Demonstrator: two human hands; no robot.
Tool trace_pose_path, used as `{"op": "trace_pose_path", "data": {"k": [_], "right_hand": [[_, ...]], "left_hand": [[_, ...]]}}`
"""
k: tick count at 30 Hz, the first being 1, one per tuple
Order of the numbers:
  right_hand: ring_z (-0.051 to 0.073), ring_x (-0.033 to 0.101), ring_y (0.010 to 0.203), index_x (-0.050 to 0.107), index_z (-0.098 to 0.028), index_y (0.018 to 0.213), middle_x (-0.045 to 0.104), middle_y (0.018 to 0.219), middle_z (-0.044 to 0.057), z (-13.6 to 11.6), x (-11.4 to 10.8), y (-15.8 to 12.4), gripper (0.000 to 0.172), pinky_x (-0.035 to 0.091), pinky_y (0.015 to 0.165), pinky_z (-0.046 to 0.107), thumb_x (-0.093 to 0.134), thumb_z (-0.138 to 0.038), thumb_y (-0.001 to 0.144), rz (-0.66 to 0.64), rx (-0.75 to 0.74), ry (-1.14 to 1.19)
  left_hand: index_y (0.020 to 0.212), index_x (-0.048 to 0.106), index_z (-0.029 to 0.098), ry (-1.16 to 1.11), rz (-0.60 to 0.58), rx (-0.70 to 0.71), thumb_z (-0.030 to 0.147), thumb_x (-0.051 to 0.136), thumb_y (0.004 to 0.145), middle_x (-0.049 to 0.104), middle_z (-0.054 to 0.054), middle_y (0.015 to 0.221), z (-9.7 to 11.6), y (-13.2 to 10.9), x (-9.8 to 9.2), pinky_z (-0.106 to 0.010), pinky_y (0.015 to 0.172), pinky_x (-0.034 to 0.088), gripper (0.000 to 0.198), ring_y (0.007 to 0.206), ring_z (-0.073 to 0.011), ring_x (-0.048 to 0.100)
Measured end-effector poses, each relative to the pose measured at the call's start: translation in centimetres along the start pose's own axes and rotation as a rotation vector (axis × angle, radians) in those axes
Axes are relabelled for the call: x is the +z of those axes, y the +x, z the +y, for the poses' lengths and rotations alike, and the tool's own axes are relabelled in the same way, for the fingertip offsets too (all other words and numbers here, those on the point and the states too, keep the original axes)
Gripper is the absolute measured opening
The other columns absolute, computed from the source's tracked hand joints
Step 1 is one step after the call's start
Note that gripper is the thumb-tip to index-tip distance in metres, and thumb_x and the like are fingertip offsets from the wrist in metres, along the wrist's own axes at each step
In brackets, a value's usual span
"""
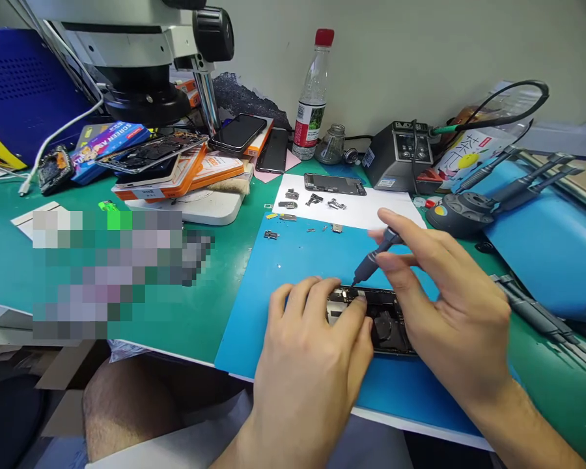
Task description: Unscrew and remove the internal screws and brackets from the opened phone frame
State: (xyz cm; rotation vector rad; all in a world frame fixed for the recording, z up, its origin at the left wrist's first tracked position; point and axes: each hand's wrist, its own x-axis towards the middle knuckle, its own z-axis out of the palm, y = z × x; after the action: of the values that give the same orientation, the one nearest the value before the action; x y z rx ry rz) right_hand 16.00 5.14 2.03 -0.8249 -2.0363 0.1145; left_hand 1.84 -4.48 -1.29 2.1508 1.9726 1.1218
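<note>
An opened phone (pixel 394 335) lies on the blue mat (pixel 244 312) with its dark inner parts bare. My left hand (pixel 305 342) is over its left end, fingers bent across the far edge and index fingertip pressing on the inside. In my right hand (pixel 449 303) a slim grey screwdriver (pixel 368 266) is pinched between thumb and fingers. It slants down, its tip at the phone's far edge near my left fingertips. My left palm hides part of the phone. Small removed parts, including a silver piece (pixel 336 228) and a dark connector (pixel 271 234), lie beyond.
A black phone panel (pixel 334 184) lies on white paper (pixel 395 207). Behind stand a bottle (pixel 308 124), a glass jar (pixel 331 144) and a grey box (pixel 399 156). Boxes and phones pile beneath the microscope (pixel 146 85). Tweezers (pixel 547 312) and a tool holder (pixel 461 213) are rightward.
</note>
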Motion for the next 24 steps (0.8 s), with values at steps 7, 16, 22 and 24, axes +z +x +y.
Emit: {"op": "trace_pose_path", "data": {"k": [7,16,22,24], "right_hand": [[0.016,0.078,0.105,0.075,-0.036,0.142,0.082,0.119,-0.001,0.4,-0.3,0.6,0.041,0.061,0.099,0.031,0.071,-0.018,0.105,-0.032,0.043,0.089],[0.013,0.075,0.098,0.059,-0.035,0.159,0.079,0.121,0.0,0.2,0.1,-0.3,0.064,0.064,0.095,0.03,0.075,-0.013,0.101,-0.073,-0.006,0.144],[0.015,0.077,0.091,0.057,-0.033,0.157,0.08,0.11,0.0,-0.1,0.0,-0.8,0.059,0.067,0.087,0.031,0.074,-0.017,0.103,-0.05,0.139,0.218],[0.017,0.077,0.09,0.055,-0.034,0.157,0.079,0.109,0.001,0.0,-0.1,-0.9,0.058,0.069,0.083,0.033,0.073,-0.018,0.103,-0.02,0.166,0.244]], "left_hand": [[0.117,0.076,0.025,-0.218,0.137,-0.032,0.021,0.057,0.113,0.081,0.0,0.129,0.3,-0.4,-0.8,-0.044,0.115,0.044,0.02,0.131,-0.0223,0.068],[0.097,0.07,0.025,-0.273,0.195,-0.138,0.013,0.054,0.111,0.079,0.005,0.098,-1.3,-1.2,-4.1,-0.033,0.091,0.046,0.024,0.098,-0.016,0.069],[0.097,0.07,0.025,-0.258,0.122,-0.174,0.016,0.055,0.113,0.078,0.004,0.098,-2.1,-1.3,-3.6,-0.034,0.086,0.046,0.024,0.095,-0.017,0.068],[0.101,0.071,0.025,-0.242,0.077,-0.154,0.018,0.055,0.113,0.078,0.003,0.101,-1.9,-1.2,-3.4,-0.035,0.086,0.046,0.021,0.096,-0.018,0.068]]}}
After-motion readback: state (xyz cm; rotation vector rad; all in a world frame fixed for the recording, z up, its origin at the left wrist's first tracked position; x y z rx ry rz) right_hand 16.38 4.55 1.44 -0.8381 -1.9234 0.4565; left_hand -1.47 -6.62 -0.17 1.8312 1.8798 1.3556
